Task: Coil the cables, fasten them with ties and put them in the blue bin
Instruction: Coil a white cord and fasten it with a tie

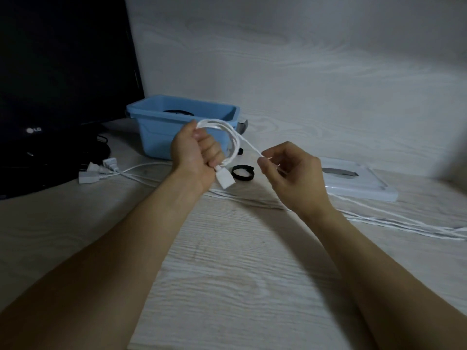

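My left hand (pixel 194 155) grips a small coil of white cable (pixel 231 137) above the table, just in front of the blue bin (pixel 156 137). The cable's white connector end (pixel 225 179) hangs below my fist. A strand runs from the coil to my right hand (pixel 290 173), which pinches it between thumb and forefinger. Inside the bin something dark and coiled (pixel 177 111) shows. A black looped tie (pixel 242 173) lies on the table between my hands. More white cables (pixel 379 218) trail across the table to the right.
A dark monitor (pixel 63 72) stands at the left with black cords at its foot. Several white plugs (pixel 98 170) lie in front of it. A white flat lid (pixel 358 183) rests at the right. The pale wood table (pixel 240 274) stretches toward me.
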Demonstrator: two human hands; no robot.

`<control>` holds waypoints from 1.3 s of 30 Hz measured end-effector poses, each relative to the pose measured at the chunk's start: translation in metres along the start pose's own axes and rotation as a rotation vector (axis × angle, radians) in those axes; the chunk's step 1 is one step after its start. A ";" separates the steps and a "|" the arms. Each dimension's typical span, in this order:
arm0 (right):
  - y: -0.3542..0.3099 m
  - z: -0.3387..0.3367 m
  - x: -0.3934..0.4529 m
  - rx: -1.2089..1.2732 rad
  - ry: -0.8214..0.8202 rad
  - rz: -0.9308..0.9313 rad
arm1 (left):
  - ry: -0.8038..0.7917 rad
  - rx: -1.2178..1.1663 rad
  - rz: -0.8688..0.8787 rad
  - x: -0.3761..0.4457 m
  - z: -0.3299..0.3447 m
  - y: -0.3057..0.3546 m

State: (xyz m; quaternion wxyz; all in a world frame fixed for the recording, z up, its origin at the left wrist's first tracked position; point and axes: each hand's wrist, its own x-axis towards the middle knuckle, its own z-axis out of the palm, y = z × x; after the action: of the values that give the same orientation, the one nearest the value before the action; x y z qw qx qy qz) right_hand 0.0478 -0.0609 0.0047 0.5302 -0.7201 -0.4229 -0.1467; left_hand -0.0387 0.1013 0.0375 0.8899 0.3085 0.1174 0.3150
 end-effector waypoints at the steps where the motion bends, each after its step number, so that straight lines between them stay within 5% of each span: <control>1: 0.001 0.000 0.000 -0.044 0.003 -0.007 | 0.061 -0.041 0.034 0.002 -0.001 0.002; 6: 0.008 0.000 0.002 -0.283 -0.079 0.012 | 0.260 -0.215 0.150 0.010 -0.008 0.012; 14: 0.005 0.009 -0.003 -0.363 -0.416 -0.007 | 0.261 -0.312 0.163 0.016 -0.006 0.011; 19: -0.001 0.014 -0.007 -0.320 -0.544 -0.016 | 0.219 -0.085 0.263 0.021 -0.002 0.003; 22: -0.008 0.017 -0.009 -0.287 -0.581 -0.053 | 0.199 0.331 0.406 0.019 -0.003 -0.006; 25: -0.011 0.017 -0.009 -0.215 -0.552 -0.092 | 0.133 0.802 0.462 0.011 -0.004 -0.015; 31: -0.014 0.013 -0.005 -0.116 -0.377 -0.159 | -0.202 1.176 0.267 -0.003 -0.008 -0.022; 39: -0.012 -0.002 0.003 -0.160 -0.019 -0.194 | -0.332 1.157 0.230 -0.009 -0.002 -0.021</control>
State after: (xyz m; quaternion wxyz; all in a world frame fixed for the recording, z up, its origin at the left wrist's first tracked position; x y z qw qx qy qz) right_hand 0.0408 -0.0601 0.0153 0.4501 -0.7172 -0.4825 -0.2238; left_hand -0.0366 0.0838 0.0229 0.5448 0.7973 0.0952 0.2418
